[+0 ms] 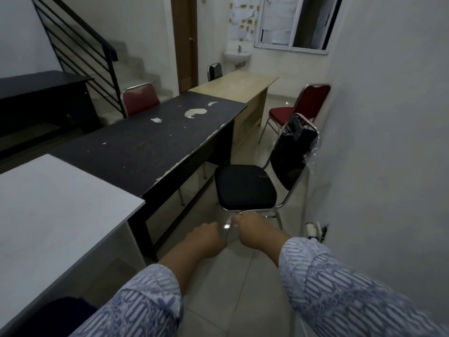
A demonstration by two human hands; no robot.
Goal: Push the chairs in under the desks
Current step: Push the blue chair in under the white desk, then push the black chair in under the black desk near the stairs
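A black chair [245,186] with a chrome frame stands pulled out from the worn black desk [150,142], its back close to the right wall and its seat towards me. My right hand [252,231] has its fingers curled on the chrome rim at the seat's near edge. My left hand [206,238] is curled just left of it, beside a shiny chair leg; whether it grips the leg is hidden. A red chair [281,113] stands out from the light wooden desk [238,86] further on.
A white desk [56,210] lies at my left. Another red chair [139,98] and a black chair [215,70] sit at the desks' far sides. The right wall [388,142] leaves a narrow tiled aisle, with a plug socket [313,229] low down. Stairs [136,69] rise at the back left.
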